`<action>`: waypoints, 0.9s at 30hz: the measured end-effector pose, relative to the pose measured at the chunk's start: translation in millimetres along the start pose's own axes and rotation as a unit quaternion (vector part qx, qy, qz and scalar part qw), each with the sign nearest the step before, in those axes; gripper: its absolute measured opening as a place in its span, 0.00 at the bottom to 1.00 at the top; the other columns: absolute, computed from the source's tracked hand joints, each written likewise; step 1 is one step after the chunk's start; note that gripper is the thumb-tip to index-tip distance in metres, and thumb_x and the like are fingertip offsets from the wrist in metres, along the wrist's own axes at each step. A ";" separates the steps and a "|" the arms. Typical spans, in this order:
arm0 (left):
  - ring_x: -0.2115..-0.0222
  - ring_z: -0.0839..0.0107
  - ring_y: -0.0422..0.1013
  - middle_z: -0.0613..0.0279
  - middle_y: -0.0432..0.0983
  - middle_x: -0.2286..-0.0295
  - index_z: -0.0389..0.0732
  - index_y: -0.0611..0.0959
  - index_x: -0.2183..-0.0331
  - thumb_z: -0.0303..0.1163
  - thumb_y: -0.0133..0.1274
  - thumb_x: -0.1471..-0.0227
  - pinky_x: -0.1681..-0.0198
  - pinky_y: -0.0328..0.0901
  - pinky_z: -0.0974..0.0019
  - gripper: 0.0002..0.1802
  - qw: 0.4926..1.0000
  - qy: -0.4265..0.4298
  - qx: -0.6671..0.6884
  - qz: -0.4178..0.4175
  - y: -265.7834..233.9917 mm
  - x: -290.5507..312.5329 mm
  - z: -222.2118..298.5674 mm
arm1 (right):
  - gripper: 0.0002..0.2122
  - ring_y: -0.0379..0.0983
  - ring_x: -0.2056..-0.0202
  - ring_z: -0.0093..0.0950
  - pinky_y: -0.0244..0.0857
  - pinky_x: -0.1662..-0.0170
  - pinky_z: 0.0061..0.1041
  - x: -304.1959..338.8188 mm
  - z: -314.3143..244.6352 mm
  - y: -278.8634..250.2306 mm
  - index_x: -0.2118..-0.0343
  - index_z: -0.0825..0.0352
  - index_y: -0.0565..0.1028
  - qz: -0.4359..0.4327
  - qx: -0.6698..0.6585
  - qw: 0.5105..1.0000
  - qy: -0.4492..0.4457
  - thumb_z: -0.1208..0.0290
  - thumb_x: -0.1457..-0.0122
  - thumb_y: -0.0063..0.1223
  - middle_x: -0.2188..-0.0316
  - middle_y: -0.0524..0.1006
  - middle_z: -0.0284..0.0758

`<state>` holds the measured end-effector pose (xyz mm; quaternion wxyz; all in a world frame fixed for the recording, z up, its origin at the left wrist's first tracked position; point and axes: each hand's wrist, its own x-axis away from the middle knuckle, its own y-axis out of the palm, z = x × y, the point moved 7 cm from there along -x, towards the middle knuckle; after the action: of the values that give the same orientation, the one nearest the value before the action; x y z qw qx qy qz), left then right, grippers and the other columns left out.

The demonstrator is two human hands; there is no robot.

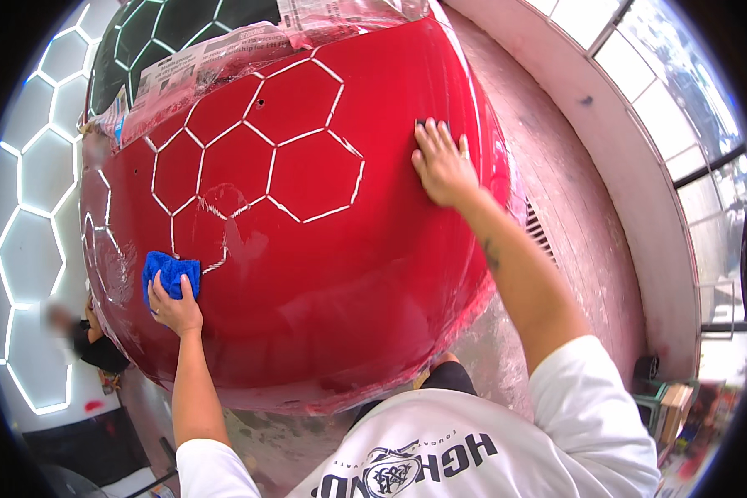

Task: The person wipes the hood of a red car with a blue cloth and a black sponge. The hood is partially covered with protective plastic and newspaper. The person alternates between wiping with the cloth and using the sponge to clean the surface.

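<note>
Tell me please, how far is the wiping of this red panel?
Done: most of the red panel looks glossy and mirrors the hexagon lights. In hand: the left hand presses a blue cloth on the panel's left part, and the right hand lies flat near the right edge. Left: I cannot tell which parts are unwiped; newspaper masking covers the top edge.

1 head-worn fisheye view looks steeply down from close above the person's chest onto a glossy red panel, forearms entering from the lower edge; straight lines bend toward the dark round rim.
</note>
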<state>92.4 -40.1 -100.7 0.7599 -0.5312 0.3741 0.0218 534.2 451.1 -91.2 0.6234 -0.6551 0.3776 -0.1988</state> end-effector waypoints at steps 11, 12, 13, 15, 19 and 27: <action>0.28 0.45 0.56 0.46 0.59 0.30 0.58 0.68 0.31 0.69 0.54 0.39 0.30 0.45 0.20 0.44 0.998 -0.031 0.005 -0.058 -3.4 -5.5 20.7 | 0.35 0.39 0.20 0.45 0.29 0.22 0.60 363.2 -138.8 53.3 0.21 0.64 0.51 -0.028 -0.097 0.991 0.087 0.56 0.26 0.45 0.19 0.46 0.45; 0.28 0.45 0.56 0.46 0.59 0.30 0.58 0.68 0.31 0.69 0.54 0.39 0.30 0.45 0.20 0.44 0.998 -0.030 0.003 -0.060 -3.1 -3.1 19.7 | 0.35 0.39 0.20 0.44 0.29 0.22 0.60 358.1 -136.5 50.0 0.21 0.63 0.51 -0.025 -0.088 0.992 0.085 0.56 0.26 0.45 0.19 0.46 0.45; 0.28 0.45 0.56 0.46 0.59 0.30 0.58 0.68 0.31 0.69 0.54 0.39 0.30 0.45 0.19 0.44 0.998 -0.030 0.001 -0.061 -2.4 -3.1 19.9 | 0.35 0.40 0.20 0.44 0.29 0.22 0.60 348.7 -132.3 46.0 0.21 0.63 0.51 -0.022 -0.080 0.993 0.083 0.56 0.26 0.45 0.19 0.46 0.44; 0.29 0.45 0.56 0.46 0.60 0.30 0.58 0.68 0.31 0.69 0.54 0.39 0.31 0.46 0.19 0.44 0.999 -0.025 -0.006 -0.044 0.3 -0.5 14.3 | 0.34 0.41 0.20 0.42 0.29 0.22 0.60 320.9 -120.5 35.5 0.21 0.63 0.52 -0.016 -0.058 0.995 0.075 0.55 0.26 0.44 0.20 0.48 0.43; 0.30 0.45 0.59 0.47 0.61 0.30 0.57 0.69 0.31 0.66 0.55 0.37 0.32 0.49 0.19 0.42 1.000 -0.010 -0.014 -0.020 1.2 4.1 6.8 | 0.32 0.42 0.20 0.43 0.32 0.22 0.60 197.9 -72.2 9.1 0.22 0.63 0.54 0.000 -0.009 0.998 0.063 0.53 0.24 0.39 0.20 0.50 0.43; 0.32 0.44 0.62 0.48 0.65 0.32 0.50 0.74 0.34 0.53 0.61 0.37 0.31 0.53 0.31 0.36 0.999 0.017 0.022 -0.018 -8.4 4.8 -1.2 | 0.31 0.40 0.20 0.40 0.35 0.21 0.60 -127.5 50.9 -5.5 0.22 0.59 0.53 -0.037 0.008 0.998 0.059 0.48 0.22 0.28 0.19 0.48 0.38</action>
<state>98.8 -46.5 -97.1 0.7654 -0.5212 0.3775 -0.0093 491.7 579.4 -66.4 0.5979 -0.6506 0.3876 -0.2628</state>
